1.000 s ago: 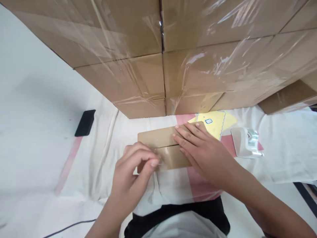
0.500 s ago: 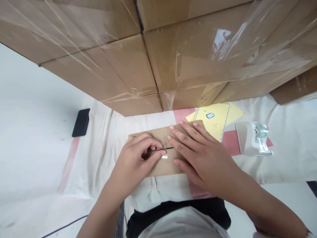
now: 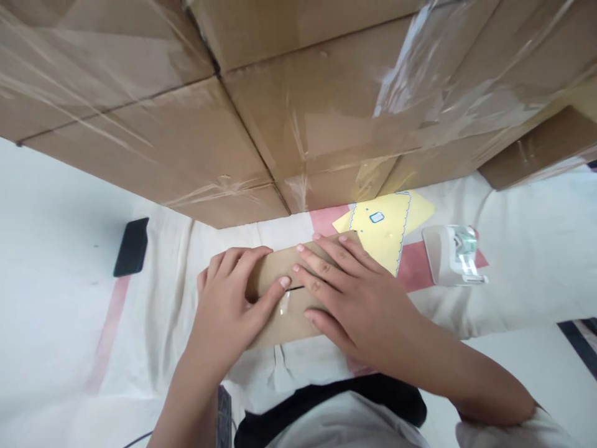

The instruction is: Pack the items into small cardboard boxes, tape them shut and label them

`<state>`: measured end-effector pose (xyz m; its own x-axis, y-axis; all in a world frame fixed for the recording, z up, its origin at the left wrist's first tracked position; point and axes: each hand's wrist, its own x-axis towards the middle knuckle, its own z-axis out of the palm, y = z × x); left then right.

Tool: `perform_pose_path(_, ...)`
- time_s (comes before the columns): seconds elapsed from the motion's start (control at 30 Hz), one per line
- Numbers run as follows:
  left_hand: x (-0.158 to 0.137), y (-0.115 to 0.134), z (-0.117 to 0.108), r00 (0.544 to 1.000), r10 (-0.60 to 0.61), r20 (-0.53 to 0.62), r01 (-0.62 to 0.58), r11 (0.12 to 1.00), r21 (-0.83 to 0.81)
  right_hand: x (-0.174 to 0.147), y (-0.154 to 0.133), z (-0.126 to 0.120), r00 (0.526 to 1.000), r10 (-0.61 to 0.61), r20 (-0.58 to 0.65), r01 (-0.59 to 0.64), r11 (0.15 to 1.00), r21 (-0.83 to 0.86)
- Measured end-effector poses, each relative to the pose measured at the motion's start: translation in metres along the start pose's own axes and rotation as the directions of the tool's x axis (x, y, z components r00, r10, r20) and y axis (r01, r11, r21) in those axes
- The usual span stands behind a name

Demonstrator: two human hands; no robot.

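A small brown cardboard box lies in front of me, with a dark seam between its top flaps and a short piece of clear tape across that seam. Around the box's left end curl the fingers of my left hand, its thumb pressing on top beside the seam. My right hand rests flat over the right part of the box, fingers spread. Its underside and right end are mostly hidden by that hand.
Stacked large cartons wrapped in clear film rise just behind the box. A yellow paper with blue drawing and a white tape dispenser are to the right. A black phone-like object lies left on the cloth.
My left hand has gone from pinching at the seam to gripping the box's left end, with its thumb on top. My right hand stays flat on the box. The view has shifted slightly.
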<state>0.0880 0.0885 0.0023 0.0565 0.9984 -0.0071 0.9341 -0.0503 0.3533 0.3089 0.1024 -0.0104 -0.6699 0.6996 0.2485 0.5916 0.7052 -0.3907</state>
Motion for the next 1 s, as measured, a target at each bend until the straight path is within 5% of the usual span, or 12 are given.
perform_pose_path(0.13,0.004,-0.007,0.002,0.998,0.046,0.031,-0.043,0.996,-0.082,-0.003,-0.003,-0.004,1.000,0.006,-0.021,-0.005,0.999,0.054)
perform_pose_path(0.27,0.008,-0.015,0.002,0.998,0.043,0.042,-0.038,0.994,-0.107,-0.013,0.025,-0.011,0.968,0.114,-0.224,-0.058,0.968,0.242)
perform_pose_path(0.33,0.009,-0.017,0.002,0.998,0.038,0.057,-0.031,0.994,-0.108,-0.018,0.055,-0.011,0.870,0.376,-0.320,-0.305,0.919,0.252)
perform_pose_path(0.43,0.010,-0.016,0.001,0.997,0.042,0.072,-0.035,0.994,-0.105,-0.019,0.103,-0.002,0.650,0.732,-0.204,-0.740,0.671,0.051)
perform_pose_path(0.53,0.009,-0.016,0.001,0.998,0.038,0.053,-0.033,0.995,-0.094,-0.012,0.132,0.013,0.538,0.839,-0.082,-0.840,0.525,-0.136)
perform_pose_path(0.67,0.009,-0.017,0.003,1.000,0.018,0.023,-0.016,0.997,-0.082,-0.008,0.143,0.027,0.569,0.813,-0.121,-0.822,0.560,-0.107)
perform_pose_path(0.8,0.008,-0.019,0.003,0.999,-0.002,0.046,0.006,0.997,-0.077,-0.013,0.148,0.031,0.617,0.770,-0.159,-0.751,0.637,0.172)
perform_pose_path(0.9,0.007,-0.016,-0.002,0.998,0.047,0.030,-0.047,0.999,-0.016,-0.017,0.142,0.026,0.663,0.731,-0.160,-0.571,0.632,0.524)
perform_pose_path(1.0,0.010,0.001,-0.013,0.987,0.130,-0.091,-0.124,0.990,0.064,-0.020,0.120,0.010,0.716,0.676,-0.173,-0.304,0.526,0.794)
